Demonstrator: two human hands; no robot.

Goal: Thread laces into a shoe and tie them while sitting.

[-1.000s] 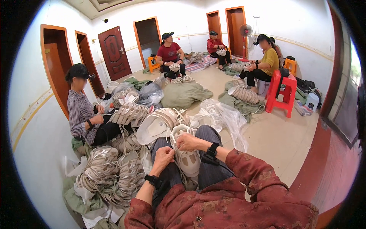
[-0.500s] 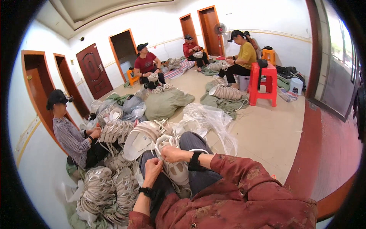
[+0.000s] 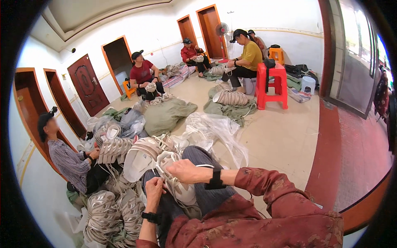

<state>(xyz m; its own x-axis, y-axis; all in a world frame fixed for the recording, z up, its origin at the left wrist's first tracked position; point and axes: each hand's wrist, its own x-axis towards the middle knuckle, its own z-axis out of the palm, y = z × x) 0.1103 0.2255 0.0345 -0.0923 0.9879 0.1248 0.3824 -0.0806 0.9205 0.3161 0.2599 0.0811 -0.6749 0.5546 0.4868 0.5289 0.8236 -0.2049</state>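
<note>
A beige and white shoe upper rests between my knees, its white laces trailing around it. My right hand is closed above the upper, and a white shoelace comes out of its grip toward the right. At the upper's left side, my left hand is pinched closed by the lace holes; what its fingertips hold is too small to make out. A nested row of shoe uppers lies just beyond my left knee.
Heaps of shoe uppers lie on my left beside a person in a striped shirt. Ahead are a green sack and a clear plastic bag. A red stool stands to the right. Other people sit farther back, handling uppers.
My right hand has turned and moved slightly nearer me over the upper. My left hand stays low at its left side. The whole view has shifted a little.
</note>
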